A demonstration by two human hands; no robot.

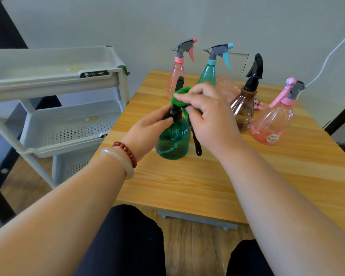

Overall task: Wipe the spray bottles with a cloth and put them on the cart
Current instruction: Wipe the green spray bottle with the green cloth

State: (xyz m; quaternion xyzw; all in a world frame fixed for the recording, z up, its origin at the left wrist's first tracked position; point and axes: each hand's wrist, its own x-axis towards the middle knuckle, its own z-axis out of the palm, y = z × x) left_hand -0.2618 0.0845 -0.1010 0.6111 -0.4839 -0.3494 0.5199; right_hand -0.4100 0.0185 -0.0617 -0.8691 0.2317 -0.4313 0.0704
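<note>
A dark green spray bottle [173, 140] with a black head stands on the wooden table [187, 186]. My left hand [147, 130] grips its black neck. My right hand [209, 116] presses a green cloth [180, 96] around the bottle's spray head; a black strap hangs below the cloth. Behind stand a pink bottle [175, 80] and a teal bottle [208, 74]. To the right stand a brown bottle [244, 110] with a black head and a round pink bottle [273, 122]. The white cart [54, 84] is at the left.
The cart has three tiers; its top and middle trays hold no bottles. Another clear pinkish bottle [226, 84] lies behind my right hand, partly hidden. A white cable [327, 60] runs down the wall at the right. My knees sit below the table's front edge.
</note>
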